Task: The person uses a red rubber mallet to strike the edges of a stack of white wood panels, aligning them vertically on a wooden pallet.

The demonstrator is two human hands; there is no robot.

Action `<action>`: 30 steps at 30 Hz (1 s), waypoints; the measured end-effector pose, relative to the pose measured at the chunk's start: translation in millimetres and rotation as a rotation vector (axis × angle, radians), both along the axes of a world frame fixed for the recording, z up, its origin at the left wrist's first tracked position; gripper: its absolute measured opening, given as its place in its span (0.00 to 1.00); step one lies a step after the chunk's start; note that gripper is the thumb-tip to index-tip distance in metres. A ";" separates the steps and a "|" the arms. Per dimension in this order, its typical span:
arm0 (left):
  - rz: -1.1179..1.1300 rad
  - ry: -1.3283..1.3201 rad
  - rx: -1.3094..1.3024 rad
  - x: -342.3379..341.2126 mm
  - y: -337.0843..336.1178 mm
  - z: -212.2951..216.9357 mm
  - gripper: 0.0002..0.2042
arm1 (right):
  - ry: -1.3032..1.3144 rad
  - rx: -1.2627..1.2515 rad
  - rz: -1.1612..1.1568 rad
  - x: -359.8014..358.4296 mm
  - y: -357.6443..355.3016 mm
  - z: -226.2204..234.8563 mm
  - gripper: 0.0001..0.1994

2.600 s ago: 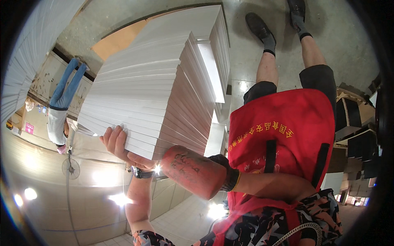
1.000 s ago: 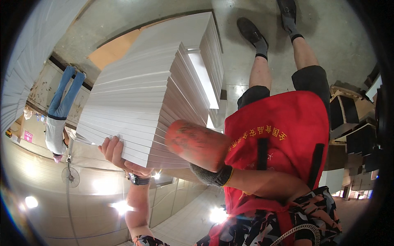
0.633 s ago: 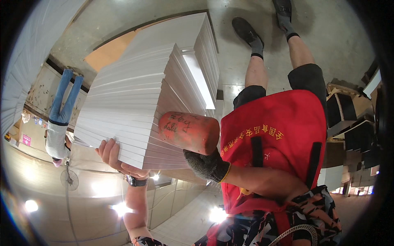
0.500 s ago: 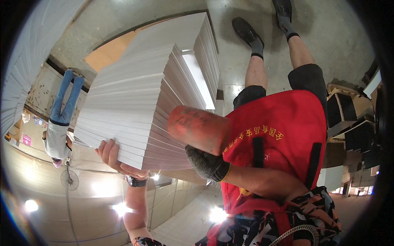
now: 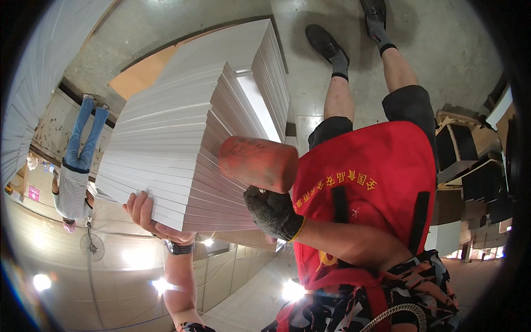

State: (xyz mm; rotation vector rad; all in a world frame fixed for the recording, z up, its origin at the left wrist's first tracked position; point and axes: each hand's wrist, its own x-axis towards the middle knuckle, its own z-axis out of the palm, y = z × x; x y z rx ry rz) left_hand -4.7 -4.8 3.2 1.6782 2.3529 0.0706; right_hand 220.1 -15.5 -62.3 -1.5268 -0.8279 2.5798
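Observation:
A thick stack of white boards [image 5: 160, 124] fills the left-centre, their edges lined up in layers. My bare left hand [image 5: 145, 213], with a watch at the wrist, grips the lower corner of the stack, fingers bent over its broad face. My right hand [image 5: 274, 213], in a dark knitted glove, is closed on a mallet whose head is a worn red cylinder [image 5: 258, 164]. The glove hides most of the handle. In this view the mallet head overlaps the layered edges; whether it touches them I cannot tell.
A brown sheet [image 5: 141, 74] lies beside the stack on the concrete floor [image 5: 221, 11]. Another person [image 5: 74, 177] in a striped top stands at far left, near a fan [image 5: 92, 247]. More white boards [image 5: 33, 72] rise at the left rim. Dark panels [image 5: 459, 149] stand at right.
The mallet and gloved hand have shifted slightly up and left in the picture, and the mallet looks less blurred. My left hand keeps its place on the stack. The view has shifted a little.

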 end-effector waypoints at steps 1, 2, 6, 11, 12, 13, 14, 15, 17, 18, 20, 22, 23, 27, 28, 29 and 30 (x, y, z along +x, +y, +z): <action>0.001 0.003 -0.001 1.1 1.0 -0.1 0.23 | -0.020 -0.225 -0.097 -5.5 0.1 2.8 0.02; 0.002 0.006 -0.003 2.1 1.8 -0.3 0.23 | -0.024 -0.126 -0.066 -6.3 -0.5 0.2 0.02; 0.017 0.020 -0.017 3.6 1.7 0.1 0.23 | -0.015 0.122 0.053 -2.2 6.4 -10.6 0.01; -0.016 0.019 -0.009 2.1 2.6 -0.7 0.24 | -0.081 -0.203 -0.100 -12.7 3.1 -14.4 0.04; -0.014 0.014 -0.013 2.2 3.2 -0.8 0.24 | -0.108 -0.139 -0.104 -16.2 -3.9 -17.3 0.05; -0.010 0.021 -0.013 1.3 0.5 0.5 0.24 | -0.096 -0.138 0.019 -9.9 17.5 -19.0 0.08; -0.007 0.027 -0.013 0.4 -2.6 1.8 0.24 | -0.083 -0.135 0.143 -7.3 33.6 -18.2 0.11; -0.007 0.031 -0.010 0.2 -3.1 1.3 0.24 | -0.139 -0.355 0.025 -9.0 38.9 -11.2 0.10; -0.008 0.027 0.003 -0.7 -2.6 -1.5 0.24 | -0.126 -0.191 -0.006 -10.8 25.4 -9.6 0.05; -0.007 0.026 0.002 -0.4 -2.5 -0.8 0.24 | -0.118 -0.115 -0.019 -11.7 20.4 -8.7 0.04; -0.016 0.042 -0.008 0.5 -2.5 0.5 0.24 | -0.090 0.036 0.008 -7.4 14.4 -7.3 0.04; -0.017 0.045 -0.010 -1.9 -4.0 0.3 0.24 | -0.046 0.205 0.085 -4.1 23.4 -11.5 0.08; -0.014 0.040 -0.014 -3.5 -6.2 1.2 0.24 | -0.032 0.188 0.087 -3.1 9.0 -8.8 0.08; -0.037 0.019 0.016 -3.6 -5.1 -2.3 0.24 | 0.040 0.492 0.226 5.1 -28.6 -2.0 0.01; -0.030 0.026 0.003 -2.9 -4.3 -1.3 0.24 | 0.050 0.622 0.289 6.9 -29.8 -0.8 0.02; -0.024 0.034 -0.010 -2.2 -3.2 0.5 0.23 | 0.049 0.781 0.386 9.1 -26.3 -0.1 0.03; -0.016 0.042 -0.022 -1.8 -2.8 2.0 0.23 | 0.039 0.912 0.458 8.7 -31.8 -1.0 0.03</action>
